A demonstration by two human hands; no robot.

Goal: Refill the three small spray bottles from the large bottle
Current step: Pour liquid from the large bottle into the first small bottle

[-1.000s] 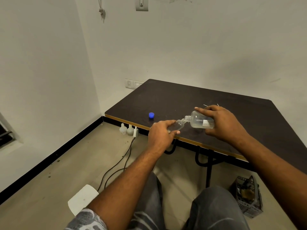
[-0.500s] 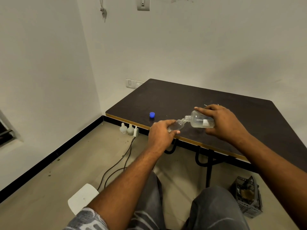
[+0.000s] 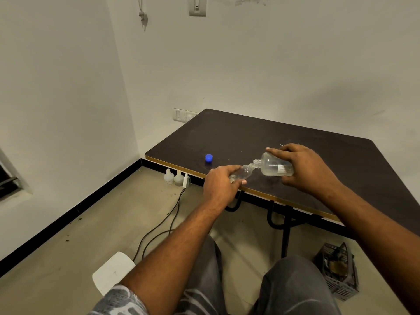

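Note:
My right hand grips the large clear bottle, tipped on its side with its open neck pointing left. The neck meets the mouth of a small clear bottle, which my left hand holds tilted just above the front edge of the dark table. A blue cap lies on the table to the left of both hands. Thin white sticks show behind my right hand. No other small spray bottles are visible on the table.
Two white bottles and a white plug with cables stand on the floor under the table's left corner. A grey basket sits on the floor at right. A white object lies near my left elbow. My knees are below.
Both hands and the two bottles hold nearly the same pose. The view has shifted only slightly.

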